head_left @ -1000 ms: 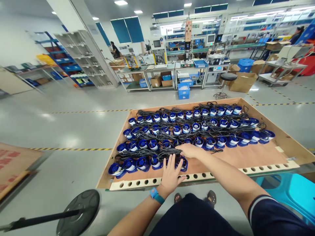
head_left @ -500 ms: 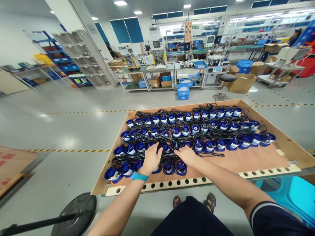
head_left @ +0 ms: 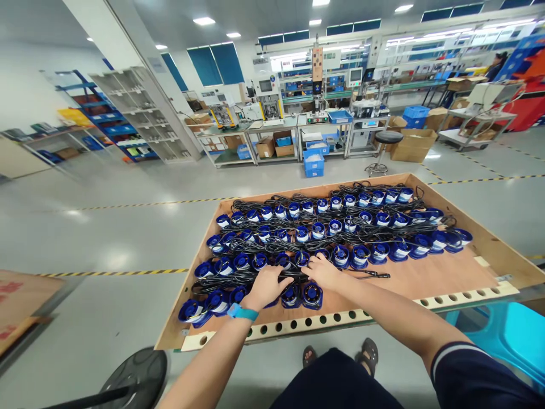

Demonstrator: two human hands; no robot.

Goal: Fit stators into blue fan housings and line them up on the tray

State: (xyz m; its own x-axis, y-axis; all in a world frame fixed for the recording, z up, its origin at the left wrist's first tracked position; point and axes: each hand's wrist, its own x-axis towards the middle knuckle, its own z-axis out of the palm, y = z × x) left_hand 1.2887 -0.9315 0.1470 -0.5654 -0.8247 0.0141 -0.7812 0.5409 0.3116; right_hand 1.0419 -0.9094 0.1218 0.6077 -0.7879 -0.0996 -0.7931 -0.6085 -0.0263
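Note:
Rows of round blue parts [head_left: 317, 230] with white labels lie in a shallow wooden tray [head_left: 460, 275], with bundles of black cable [head_left: 230, 282] between the rows. My left hand [head_left: 267, 287], below a teal wristband [head_left: 242, 312], rests on the cables between the two front rows, its fingers curved over them. Close by on the right, my right hand [head_left: 324, 272] bends its fingers onto the same black cables. A cable end [head_left: 381, 275] sticks out to the right of it. The fingertips of both hands are partly hidden among the cables.
A strip with round holes [head_left: 309, 322] runs along the tray's near edge. A turquoise stool [head_left: 517, 335] stands at the right, a black round base [head_left: 138, 378] at the lower left. Benches with machines [head_left: 272, 108] and a round stool [head_left: 389, 137] are beyond the tray.
My left hand has moved down and slightly right, toward the cables, with its fingers lower. My right hand has barely moved. The camera view has shifted slightly.

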